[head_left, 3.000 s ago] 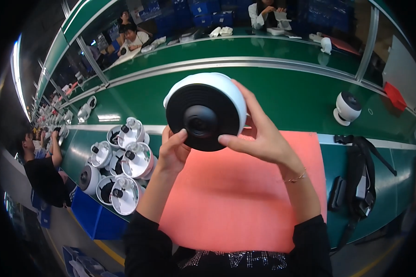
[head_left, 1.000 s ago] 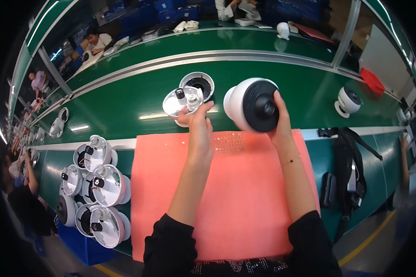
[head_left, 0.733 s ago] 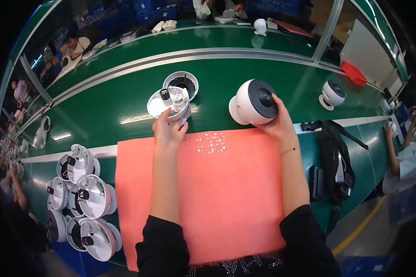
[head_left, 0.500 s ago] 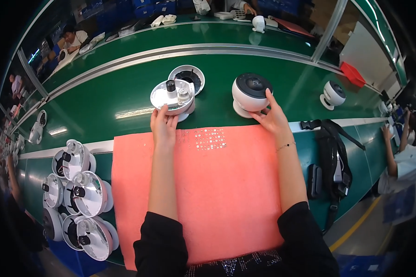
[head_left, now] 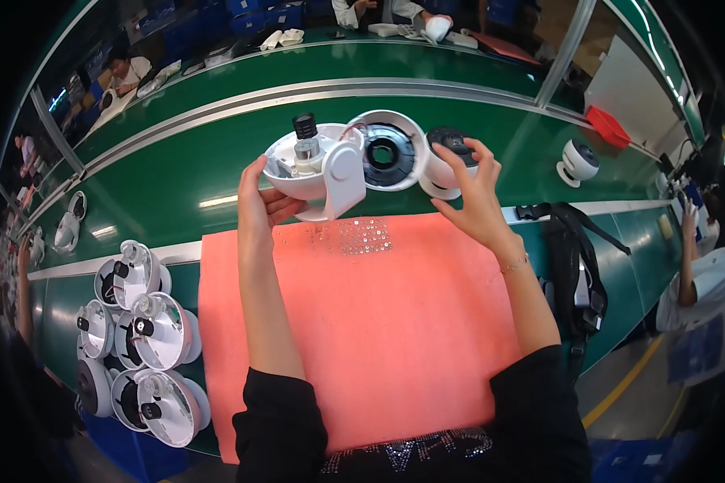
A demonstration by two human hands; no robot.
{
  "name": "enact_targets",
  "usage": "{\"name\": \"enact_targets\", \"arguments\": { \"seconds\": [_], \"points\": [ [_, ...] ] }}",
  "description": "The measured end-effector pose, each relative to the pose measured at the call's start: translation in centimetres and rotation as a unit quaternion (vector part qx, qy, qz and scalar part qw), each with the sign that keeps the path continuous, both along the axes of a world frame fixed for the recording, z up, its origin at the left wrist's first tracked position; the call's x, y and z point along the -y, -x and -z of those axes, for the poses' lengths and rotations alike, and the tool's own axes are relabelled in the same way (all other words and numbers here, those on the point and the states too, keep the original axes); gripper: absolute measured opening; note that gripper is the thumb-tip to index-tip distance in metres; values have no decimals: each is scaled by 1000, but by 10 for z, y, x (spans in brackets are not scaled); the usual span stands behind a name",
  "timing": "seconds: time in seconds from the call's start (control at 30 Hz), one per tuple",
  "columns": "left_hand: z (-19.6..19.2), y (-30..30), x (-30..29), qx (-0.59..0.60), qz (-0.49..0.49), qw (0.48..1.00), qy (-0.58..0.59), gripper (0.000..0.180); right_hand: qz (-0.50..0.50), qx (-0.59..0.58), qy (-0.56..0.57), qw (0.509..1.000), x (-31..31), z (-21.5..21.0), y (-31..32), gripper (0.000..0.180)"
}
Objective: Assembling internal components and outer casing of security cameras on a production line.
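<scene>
Shell (head_left: pixel 304 187) grasped in my left hand (head_left: pixel 258 205), best kept steady beside the cover (head_left: pixel 399 167); my right hand (head_left: pixel 479 197), spread and gripping nothing, should clear the dome (head_left: pixel 441 172).

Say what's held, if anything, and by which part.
Left hand: the open white housing, by the left side and underside of its bowl. Right hand: spread open at the closed unit; no grip visible, contact unclear.
</scene>
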State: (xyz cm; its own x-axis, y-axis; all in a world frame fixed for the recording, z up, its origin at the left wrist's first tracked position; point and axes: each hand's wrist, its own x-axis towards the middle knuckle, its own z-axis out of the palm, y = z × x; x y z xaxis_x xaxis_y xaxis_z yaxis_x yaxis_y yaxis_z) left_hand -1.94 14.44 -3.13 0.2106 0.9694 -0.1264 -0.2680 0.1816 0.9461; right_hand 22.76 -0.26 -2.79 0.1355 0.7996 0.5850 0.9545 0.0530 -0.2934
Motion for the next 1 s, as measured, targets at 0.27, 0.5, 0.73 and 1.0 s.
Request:
{"name": "enact_targets", "arguments": {
  "seconds": [0.27, 0.5, 0.73, 1.0],
  "points": [
    [-18, -5, 20, -5, 105, 993, -54, 50, -67, 144, -171, 972, 32, 20, -8, 40],
    [15, -7, 8, -45, 368, 924, -97, 32, -234, -23, -109, 966, 109, 7, 25, 34],
    [-3, -77, 82, -188, 804, 498, -266, 39, -221, -590, 272, 728, 152, -24, 71, 41],
    [-9, -39, 94, -268, 435, 820, -258, 35, -209, -659, 258, 674, 123, -6, 43, 46]
  ]
}}
